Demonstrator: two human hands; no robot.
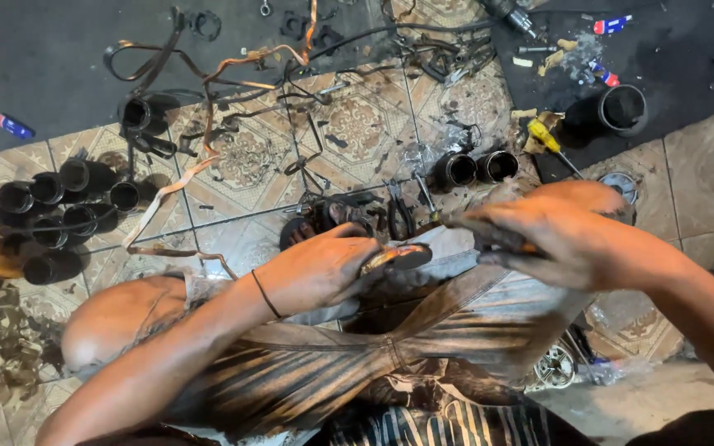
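My left hand point(317, 271) is closed around a small dark metal part point(396, 257) with a coppery sheen, held over my lap. My right hand point(555, 231) grips a tool with an orange handle point(527, 247); its thin metal shaft point(426, 205) points left toward the part. Both hands are grimy. A thin dark band circles my left wrist. Below the hands lies my stained cloth point(423, 339) across my legs, and my bare left knee point(117, 318) shows at the left.
Several black cylindrical sleeves point(59, 206) cluster on the patterned tile floor at left; two more point(477, 168) lie ahead. Tangled wires and copper strips point(233, 91) spread across the middle. A yellow-handled screwdriver point(545, 136) and a black cup point(623, 107) lie on a dark mat at right.
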